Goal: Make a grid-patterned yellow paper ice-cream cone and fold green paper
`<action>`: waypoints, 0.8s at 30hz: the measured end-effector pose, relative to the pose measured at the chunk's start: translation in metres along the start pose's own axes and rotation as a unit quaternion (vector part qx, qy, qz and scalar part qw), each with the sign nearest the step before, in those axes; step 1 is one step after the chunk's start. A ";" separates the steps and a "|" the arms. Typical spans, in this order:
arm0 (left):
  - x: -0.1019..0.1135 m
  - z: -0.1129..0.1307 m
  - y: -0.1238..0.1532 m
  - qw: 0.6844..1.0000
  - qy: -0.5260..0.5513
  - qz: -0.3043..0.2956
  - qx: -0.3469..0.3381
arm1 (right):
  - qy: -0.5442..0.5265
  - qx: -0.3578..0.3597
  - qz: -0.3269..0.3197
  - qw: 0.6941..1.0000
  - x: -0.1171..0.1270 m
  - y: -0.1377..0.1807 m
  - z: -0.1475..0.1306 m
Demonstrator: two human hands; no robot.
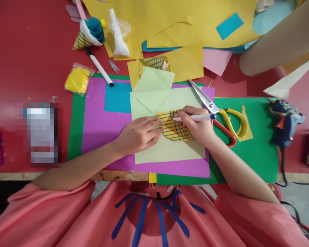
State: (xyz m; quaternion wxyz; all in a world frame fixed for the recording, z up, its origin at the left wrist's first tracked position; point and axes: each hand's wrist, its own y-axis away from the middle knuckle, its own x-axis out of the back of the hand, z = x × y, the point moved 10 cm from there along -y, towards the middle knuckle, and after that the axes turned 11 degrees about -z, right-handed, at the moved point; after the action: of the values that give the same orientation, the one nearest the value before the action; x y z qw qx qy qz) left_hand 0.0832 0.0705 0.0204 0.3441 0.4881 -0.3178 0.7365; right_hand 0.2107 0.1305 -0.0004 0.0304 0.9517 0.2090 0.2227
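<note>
A yellow paper piece [173,132] with a curved lower edge lies on a pale green sheet [149,156]. Blue lines cross it, making a grid on its right part. My left hand [141,132] rests flat with fingers stretched, the tips on the paper's left edge. In my right hand [197,125] is a white marker [199,117] with a blue end, its tip pointing left onto the yellow paper. Scissors [213,109] with yellow and red handles lie just beyond my right hand, their blades apart.
Purple [100,133] and green sheets [260,144] lie underneath. A glue gun [285,123] sits at the right, near a large cardboard tube [278,41]. Farther off are a paper cone [84,36], a black-and-white marker [100,67] and a bag of yellow clay [78,79]. A blurred phone-like object [41,133] lies left.
</note>
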 end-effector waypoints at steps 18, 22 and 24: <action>0.000 0.000 0.000 1.000 0.005 0.000 0.002 | 0.021 -0.014 -0.042 0.999 -0.008 0.005 0.006; 0.000 0.000 0.000 1.000 0.005 -0.001 0.000 | 0.025 -0.015 -0.062 0.998 -0.012 0.007 0.006; 0.000 0.000 0.000 1.000 0.008 0.001 -0.001 | 0.025 -0.022 -0.073 0.997 -0.014 0.008 0.007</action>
State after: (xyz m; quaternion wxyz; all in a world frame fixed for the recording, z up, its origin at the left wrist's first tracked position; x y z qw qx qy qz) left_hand 0.0830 0.0702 0.0210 0.3458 0.4818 -0.3164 0.7404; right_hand 0.2055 0.1181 -0.0106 0.0621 0.9272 0.2740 0.2476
